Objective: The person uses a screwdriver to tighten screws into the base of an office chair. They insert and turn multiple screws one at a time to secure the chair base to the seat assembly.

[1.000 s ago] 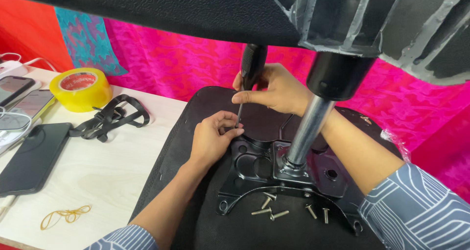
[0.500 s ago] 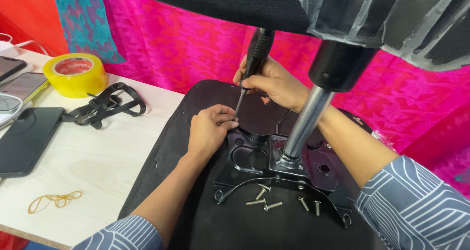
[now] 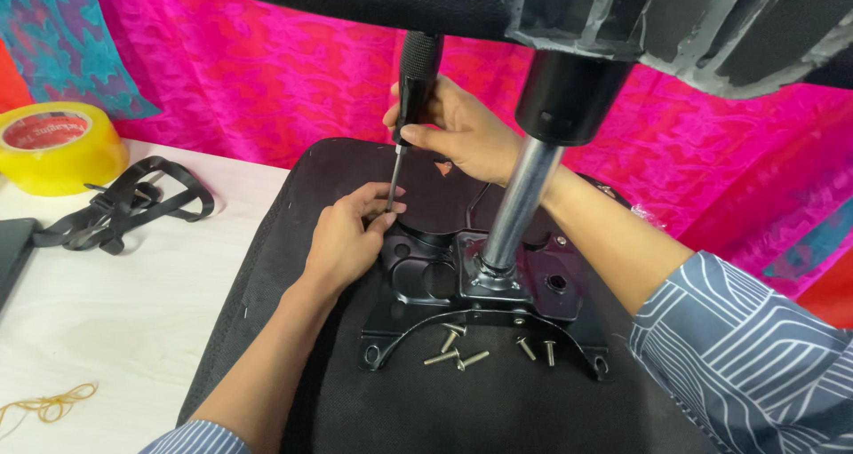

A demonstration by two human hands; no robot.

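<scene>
While the right hand [image 3: 462, 134] grips the black handle of a screwdriver [image 3: 410, 99] held upright, the left hand [image 3: 351, 236] pinches the shaft's tip with curled fingers at the far-left corner of the black metal plate [image 3: 426, 272]; whatever it steadies there is probably a screw, though hidden. Loose screws [image 3: 462, 352] lie just in front of that plate on the black seat cushion [image 3: 480, 410], and the chrome column [image 3: 515, 210] rises from its middle.

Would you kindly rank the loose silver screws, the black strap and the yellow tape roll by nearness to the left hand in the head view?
1. Loose silver screws, on the black seat cushion right of the left hand.
2. Black strap, on the table to its left.
3. Yellow tape roll, far left.
</scene>
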